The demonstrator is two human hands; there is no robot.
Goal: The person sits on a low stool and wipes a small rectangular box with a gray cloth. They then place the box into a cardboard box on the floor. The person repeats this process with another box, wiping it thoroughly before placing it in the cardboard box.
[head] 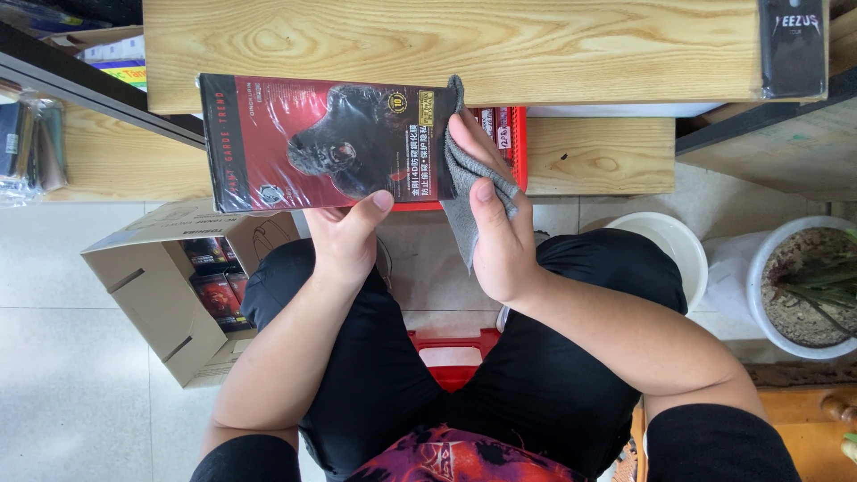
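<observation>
Seated person, head view looking down at lap. Left hand grips lower edge of flat red-and-black package, thumb on front face, fingers hidden behind; package held level above knees, in front of wooden shelf. Right hand closed around grey cloth, pressing it against package's right end. Open cardboard box with similar packages on floor near left knee; white pot with plant to the right. Risk, judged: one-handed edge grip is thin; firm cloth pressure could twist the glossy package loose, dropping it
</observation>
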